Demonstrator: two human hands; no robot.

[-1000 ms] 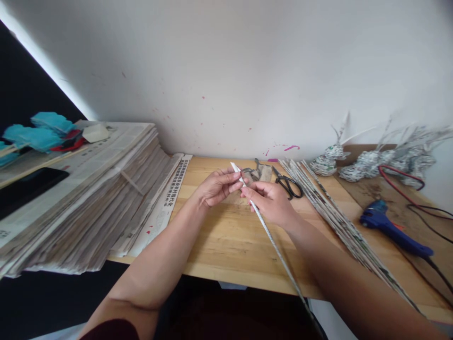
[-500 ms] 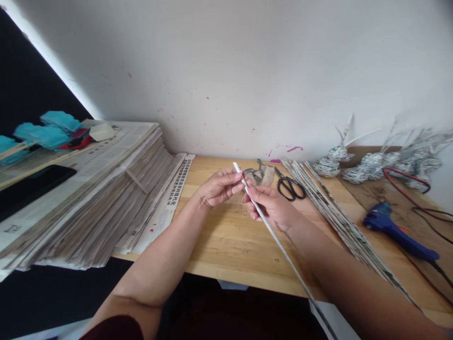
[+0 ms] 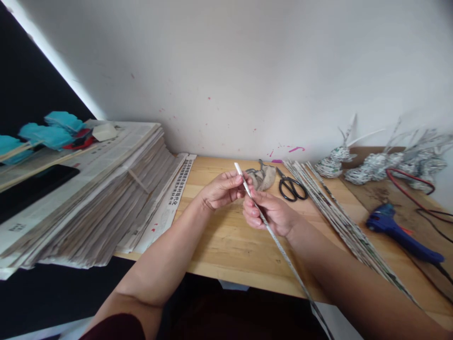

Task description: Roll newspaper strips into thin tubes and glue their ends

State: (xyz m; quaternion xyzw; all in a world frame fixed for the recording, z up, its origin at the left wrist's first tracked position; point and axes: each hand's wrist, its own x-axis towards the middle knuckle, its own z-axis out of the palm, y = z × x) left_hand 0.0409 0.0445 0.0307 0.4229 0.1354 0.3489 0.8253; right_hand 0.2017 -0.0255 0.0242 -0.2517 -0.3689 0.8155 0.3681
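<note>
Between my hands runs a long thin rolled paper stick (image 3: 279, 245), printed like newspaper with a white upper end. My left hand (image 3: 225, 190) pinches it near that end with thumb and fingers. A little lower, my right hand (image 3: 271, 212) grips the same stick between thumb and fingers. From there the stick slants down past the table's front edge toward the lower right. Behind my fingers lies a greyish-brown cloth-like bundle (image 3: 266, 177), partly hidden. Black-handled scissors (image 3: 293, 189) lie just right of it.
Several newspaper sticks (image 3: 339, 222) lie on the wooden table (image 3: 226, 250). Farther right are a blue glue gun (image 3: 403, 236) with its cord and several woven paper figures (image 3: 371, 167). On the left, a tall newspaper stack (image 3: 99, 208) carries a phone (image 3: 38, 189) and blue pieces (image 3: 53, 134).
My right hand has slid slightly down the stick, away from my left hand, and its fingers have curled more. My left hand keeps its pinch near the white end. The view has shifted slightly.
</note>
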